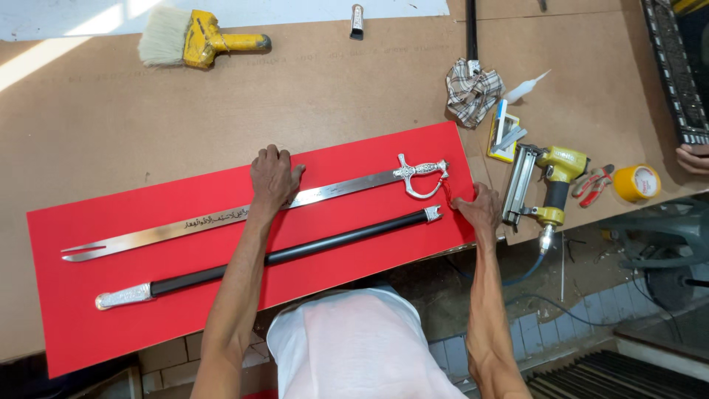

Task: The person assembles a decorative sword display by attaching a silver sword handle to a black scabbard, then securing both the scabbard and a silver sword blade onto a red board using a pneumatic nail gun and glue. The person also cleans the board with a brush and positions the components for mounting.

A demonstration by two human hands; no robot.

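Head view: at frame centre the left hand [273,177] lies flat, fingers spread, on the sword [221,216] across a red board [66,310] on the desk [88,125], while the right hand [478,210], fingers curled, pinches the board's right edge beside the black scabbard [332,240].

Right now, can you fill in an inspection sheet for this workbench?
Surface: brown bench top, sunlit at the far left.
Job's things: red board carrying a fork-tipped sword and a black scabbard lying beside it.
Clutter: brush, checked rag, glue bottle, yellow nail gun, pliers, tape roll.
Grippers: left hand pressed flat on the blade; right hand at the board's right edge, by the scabbard's mouth.
Cables: blue hose hanging from the nail gun.
Surroundings: another person's hand at far right; tiled floor below.
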